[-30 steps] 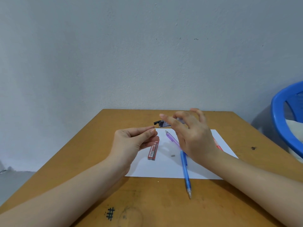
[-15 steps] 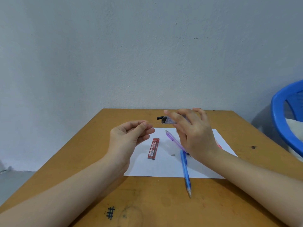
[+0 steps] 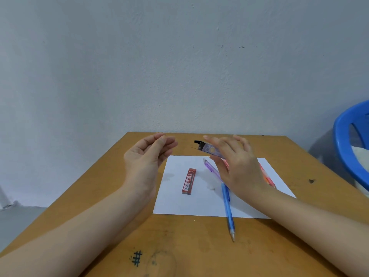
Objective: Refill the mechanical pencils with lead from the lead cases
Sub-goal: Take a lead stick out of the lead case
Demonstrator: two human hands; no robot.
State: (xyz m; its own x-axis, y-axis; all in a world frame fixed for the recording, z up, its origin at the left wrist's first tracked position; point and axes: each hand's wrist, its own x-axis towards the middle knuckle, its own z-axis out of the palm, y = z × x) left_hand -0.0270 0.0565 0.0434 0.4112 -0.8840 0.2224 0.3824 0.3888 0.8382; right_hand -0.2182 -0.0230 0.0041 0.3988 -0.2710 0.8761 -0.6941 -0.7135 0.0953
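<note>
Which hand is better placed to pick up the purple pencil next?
Probably left: the left hand appears empty beside the paper, while the right hand holds the lead case above the purple pencil.

A brown wooden table [image 3: 199,246] is shown, its top scuffed and stained. A white rectangular sheet of paper [image 3: 175,204] is laid flat on it, from the centre toward 1 o'clock. A translucent blue plastic mechanical pencil [image 3: 227,208] is laid partly on the sheet, partly on bare wood, its tip pointed to 6 o'clock. A black hash mark [image 3: 137,258] is inked near 7 o'clock, and a small dark spot [image 3: 311,181] is seen toward 3 o'clock.
</note>
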